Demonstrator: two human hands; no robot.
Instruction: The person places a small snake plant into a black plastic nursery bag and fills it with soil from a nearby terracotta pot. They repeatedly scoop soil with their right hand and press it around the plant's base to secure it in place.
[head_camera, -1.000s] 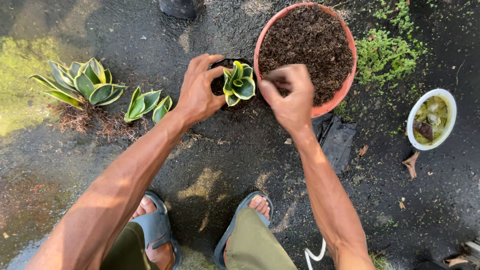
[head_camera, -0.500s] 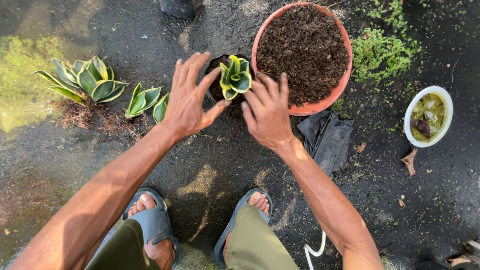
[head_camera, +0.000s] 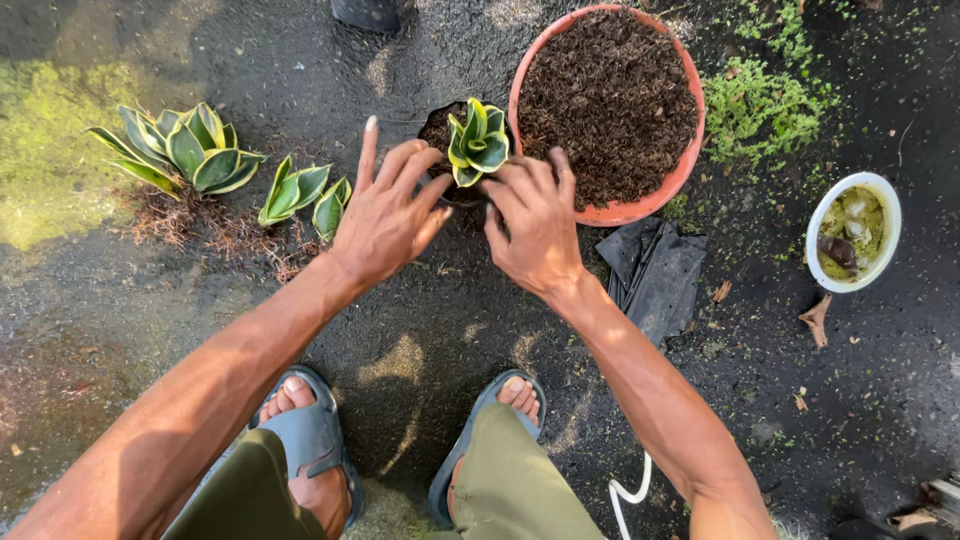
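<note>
A small green-and-yellow succulent plant (head_camera: 476, 142) stands in a little black bag pot (head_camera: 440, 128) filled with soil, on the dark ground. My left hand (head_camera: 385, 213) hovers just left of the pot, fingers spread, holding nothing. My right hand (head_camera: 535, 222) rests at the pot's near right side, its fingertips touching the soil by the plant's base. Right behind it sits a wide orange bowl (head_camera: 690, 150) full of dark potting soil.
Two loose succulents with bare roots, a large one (head_camera: 185, 150) and a small one (head_camera: 305, 192), lie to the left. Folded black plastic bags (head_camera: 655, 270) lie right of my right wrist. A white bowl (head_camera: 815, 250) holding greenish liquid sits far right. My sandalled feet (head_camera: 310, 440) are below.
My right hand, pinched over the orange bowl's edge a second ago, came down to the black pot. My left hand opened and drew back from the pot, fingers spreading.
</note>
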